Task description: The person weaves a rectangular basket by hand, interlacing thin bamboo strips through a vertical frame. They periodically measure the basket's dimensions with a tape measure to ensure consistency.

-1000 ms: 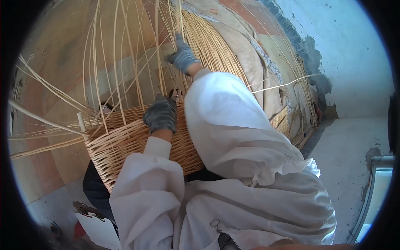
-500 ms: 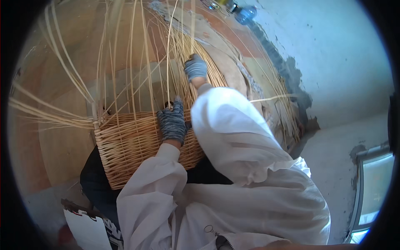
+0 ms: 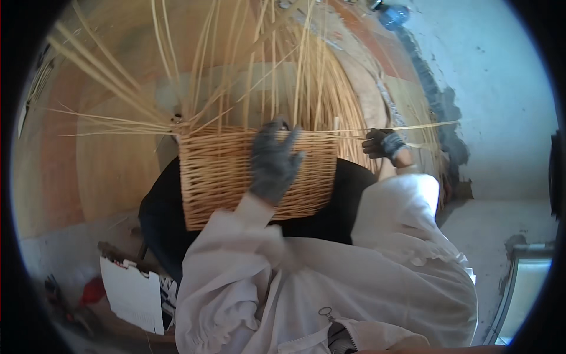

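A woven willow basket [image 3: 215, 177] lies in front of me over dark cloth [image 3: 162, 203], with long pale rods [image 3: 251, 94] rising from its upper edge. My left hand [image 3: 274, 160], in a grey glove, rests on the weave near that edge, its fingers extended and thumb apart. Off the basket's right end, my right hand [image 3: 375, 143], also gloved, is closed on a thin horizontal willow rod [image 3: 424, 125] that runs along the top of the weave. The fingertips of my left hand are slightly blurred.
A bundle of rods [image 3: 339, 82] lies behind on the patched board floor [image 3: 103, 177], beside rumpled beige sheeting [image 3: 371, 88]. A blue water bottle [image 3: 394, 16] sits by the wall [image 3: 495, 106]. A white cardboard piece [image 3: 130, 292] and a red object [image 3: 91, 290] are at lower left.
My right hand has come down and rightward from the upright rods to a horizontal one. My left hand's fingers have spread. The basket appears shifted right in view and more level.
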Tool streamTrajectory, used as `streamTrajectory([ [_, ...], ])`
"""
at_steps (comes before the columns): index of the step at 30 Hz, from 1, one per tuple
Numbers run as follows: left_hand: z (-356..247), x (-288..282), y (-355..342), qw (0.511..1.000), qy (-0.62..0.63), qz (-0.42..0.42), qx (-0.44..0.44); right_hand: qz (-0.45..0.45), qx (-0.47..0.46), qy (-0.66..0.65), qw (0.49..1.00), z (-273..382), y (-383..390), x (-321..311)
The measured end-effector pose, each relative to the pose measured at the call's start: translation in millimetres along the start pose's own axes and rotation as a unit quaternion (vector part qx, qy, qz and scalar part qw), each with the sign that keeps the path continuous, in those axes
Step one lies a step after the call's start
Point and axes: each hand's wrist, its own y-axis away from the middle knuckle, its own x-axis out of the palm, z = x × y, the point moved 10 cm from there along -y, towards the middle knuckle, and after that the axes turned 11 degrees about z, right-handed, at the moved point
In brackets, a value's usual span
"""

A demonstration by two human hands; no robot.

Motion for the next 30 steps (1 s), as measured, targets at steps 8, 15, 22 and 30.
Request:
streamTrajectory([
  [8,191.3,-94.4,83.2,0.947,0.080,-0.047,-0.308,0.075,-0.725,0.596,0.337,183.0,96.5,440.5],
  [15,207.4,-64.5,83.2,0.894,0.293,-0.051,-0.334,0.048,-0.204,0.911,0.355,194.8,-86.1,498.5],
  [22,211.9,-55.1,84.7,0.868,0.346,-0.021,-0.355,0.080,-0.458,0.800,0.379,263.0,90.8,407.2],
  [30,215.2,-71.2,81.9,0.898,0.352,-0.079,-0.253,-0.085,-0.629,0.670,0.386,135.5,128.9,355.2],
])
